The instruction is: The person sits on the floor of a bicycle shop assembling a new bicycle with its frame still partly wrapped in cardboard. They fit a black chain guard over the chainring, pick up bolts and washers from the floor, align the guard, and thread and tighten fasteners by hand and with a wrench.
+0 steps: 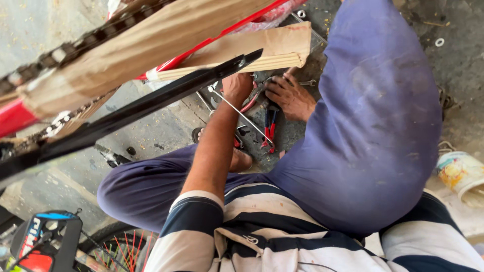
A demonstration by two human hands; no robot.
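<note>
**Both hands among tools on the floor**

Head view: the left hand (237,86) closes around a thin metal rod (242,113). The right hand (291,96) rests, fingers curled, on scattered tools beside red-handled pliers (269,128). A painted bucket (461,174) sits at right, contents hidden.

Even daylight, soft and diffuse, no hard-edged shadows on the concrete floor (151,133). Brightest at the upper left and along the right edge, where the pale bucket (461,174) looks slightly washed out. Deep shade under the black frame tube (151,103) and around the tools (269,126) between the knees; detail there muddy. Close foreground blurred: cardboard wrap (146,43), chain (75,48), tube all soft. Left hand (237,85) and right hand (291,96) moderately sharp. Faint sheen along the tube. Strong tilt, some stretching toward the corners.
</note>
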